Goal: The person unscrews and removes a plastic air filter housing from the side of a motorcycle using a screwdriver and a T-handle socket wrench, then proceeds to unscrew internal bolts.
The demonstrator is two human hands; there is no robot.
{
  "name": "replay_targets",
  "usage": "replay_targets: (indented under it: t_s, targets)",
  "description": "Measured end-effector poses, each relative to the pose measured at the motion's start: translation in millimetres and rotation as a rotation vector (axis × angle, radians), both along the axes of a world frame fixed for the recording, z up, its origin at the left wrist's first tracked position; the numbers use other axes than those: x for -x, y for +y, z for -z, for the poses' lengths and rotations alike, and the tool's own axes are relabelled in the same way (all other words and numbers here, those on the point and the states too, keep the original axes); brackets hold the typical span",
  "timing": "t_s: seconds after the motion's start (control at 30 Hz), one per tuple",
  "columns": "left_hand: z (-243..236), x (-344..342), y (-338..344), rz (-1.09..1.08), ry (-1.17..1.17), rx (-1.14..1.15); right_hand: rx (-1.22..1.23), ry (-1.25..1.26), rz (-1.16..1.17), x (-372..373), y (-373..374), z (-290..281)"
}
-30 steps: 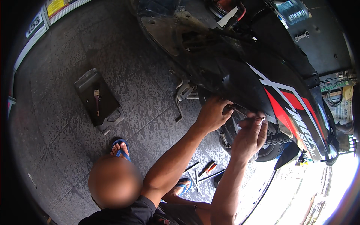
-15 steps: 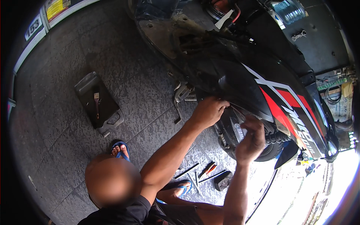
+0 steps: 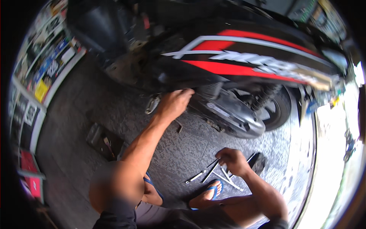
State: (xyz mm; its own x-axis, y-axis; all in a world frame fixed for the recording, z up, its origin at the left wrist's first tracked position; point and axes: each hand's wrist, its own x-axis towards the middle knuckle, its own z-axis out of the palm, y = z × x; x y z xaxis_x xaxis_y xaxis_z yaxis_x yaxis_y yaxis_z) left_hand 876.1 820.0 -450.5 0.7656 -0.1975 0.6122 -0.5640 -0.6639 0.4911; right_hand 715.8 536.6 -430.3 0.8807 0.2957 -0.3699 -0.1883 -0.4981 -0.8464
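Two bare hands are at work beside a black scooter (image 3: 244, 50) with red and white stripes along its side, standing across the upper part of the view. The left hand (image 3: 174, 104) reaches up to the lower edge of the scooter's side panel, just ahead of the grey engine casing (image 3: 228, 118); its fingers are bent and close together at that edge, and whether they grip anything there I cannot tell. The right hand (image 3: 234, 162) is lower down and well apart from the scooter, over several tools on the tiled floor (image 3: 169, 150). Its fingers curl narrowly inward; blur hides whether they hold or touch a tool.

Among those tools, a silver wrench (image 3: 196, 176) lies on the left, and pale metal bars (image 3: 231, 181) cross just below the right hand. A dark block-like object (image 3: 257, 163) sits to the right. Behind the engine casing are the rear wheel (image 3: 285, 108) and a coiled shock absorber (image 3: 263, 95). A dark tray (image 3: 92, 134) with a paintbrush (image 3: 108, 145) in it lies left of the left forearm, partly hidden by it. Blue flip-flops (image 3: 214, 188) are on the person's feet.
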Motion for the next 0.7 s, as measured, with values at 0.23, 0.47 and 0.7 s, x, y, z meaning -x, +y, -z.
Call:
replay_targets:
  t_s: [0.23,0.47,0.7]
  targets:
    - [-11.3,0.9,-5.3,0.021,-0.05,-0.202,0.231,-0.114,-0.377,34.7,-12.5,71.0]
    - [-13.3,2.6,-8.6,0.047,-0.233,-0.258,0.34,-0.161,-0.328,18.7,-9.1,155.5]
    - [-16.1,1.3,-9.0,0.043,-0.174,-0.301,-0.334,0.453,0.395,44.7,23.3,273.4]
